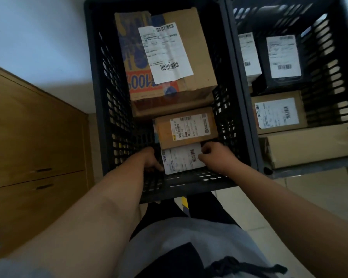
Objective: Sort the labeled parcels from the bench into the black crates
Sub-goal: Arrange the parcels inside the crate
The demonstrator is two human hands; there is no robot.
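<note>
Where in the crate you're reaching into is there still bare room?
A strip of bare floor lies between the left crate wall and the small brown parcel. The far end under the big carton is crowded.

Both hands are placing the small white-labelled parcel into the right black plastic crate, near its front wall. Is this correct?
Not quite. The head view shows both hands, left and right, placing the small white-labelled parcel into the left black plastic crate, near its front wall.
</note>
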